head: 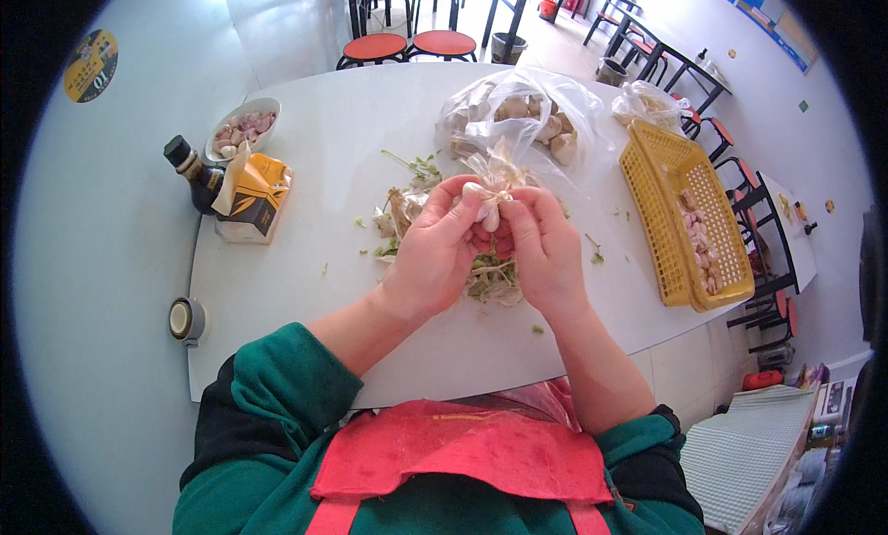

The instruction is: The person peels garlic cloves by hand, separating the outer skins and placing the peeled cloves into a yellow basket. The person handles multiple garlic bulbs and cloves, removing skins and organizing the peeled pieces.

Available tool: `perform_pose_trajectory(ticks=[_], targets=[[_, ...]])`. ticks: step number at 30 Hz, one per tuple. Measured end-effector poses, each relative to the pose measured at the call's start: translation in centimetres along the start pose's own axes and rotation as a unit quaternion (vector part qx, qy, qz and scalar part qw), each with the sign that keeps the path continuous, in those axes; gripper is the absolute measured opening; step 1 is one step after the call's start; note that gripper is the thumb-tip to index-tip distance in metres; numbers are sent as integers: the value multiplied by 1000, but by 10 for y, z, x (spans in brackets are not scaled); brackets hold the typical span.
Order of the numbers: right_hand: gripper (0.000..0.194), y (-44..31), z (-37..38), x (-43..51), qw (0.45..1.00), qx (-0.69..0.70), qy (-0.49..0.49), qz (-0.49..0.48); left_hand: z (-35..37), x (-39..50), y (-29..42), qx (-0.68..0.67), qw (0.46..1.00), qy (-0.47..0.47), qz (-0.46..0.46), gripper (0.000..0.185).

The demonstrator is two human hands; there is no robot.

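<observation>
Between my two hands is a partly broken-up garlic bulb (490,212), its white cloves spread at the root end. My left hand (437,250) pinches a clove with thumb and forefinger. On the other side, my right hand (548,247) grips the bulb's base and papery skin. Both hands are raised over a heap of garlic skins and green scraps (496,282) on the white table (291,327). Just beyond them lies a clear plastic bag (465,112) with whole garlic bulbs (563,146) showing through its mouth. The curled fingers are partly hidden beneath the bulb.
A yellow plastic basket (642,216) on the right holds loose garlic cloves (699,247). At left stand a white bowl (279,112) of cloves, a dark bottle (201,185) and an orange-and-black carton (255,198). A grey round container (187,320) sits at the left edge. Red stools (444,42) stand beyond.
</observation>
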State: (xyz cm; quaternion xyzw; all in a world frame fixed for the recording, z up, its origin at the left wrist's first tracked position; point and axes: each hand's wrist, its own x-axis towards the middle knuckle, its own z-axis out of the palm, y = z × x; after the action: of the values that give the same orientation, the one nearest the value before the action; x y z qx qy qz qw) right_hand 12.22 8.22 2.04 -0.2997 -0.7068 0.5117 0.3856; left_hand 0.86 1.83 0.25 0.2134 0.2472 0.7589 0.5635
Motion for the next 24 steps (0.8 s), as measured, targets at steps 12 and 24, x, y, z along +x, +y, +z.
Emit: perform_pose_trajectory(ticks=[12, 24], targets=[[23, 1, -64, 5, 991, 29, 129, 28, -2, 2, 6, -70, 997, 6, -18, 21], [30, -6, -131, -6, 917, -360, 158, -74, -5, 0, 2, 29, 998, -48, -23, 27]])
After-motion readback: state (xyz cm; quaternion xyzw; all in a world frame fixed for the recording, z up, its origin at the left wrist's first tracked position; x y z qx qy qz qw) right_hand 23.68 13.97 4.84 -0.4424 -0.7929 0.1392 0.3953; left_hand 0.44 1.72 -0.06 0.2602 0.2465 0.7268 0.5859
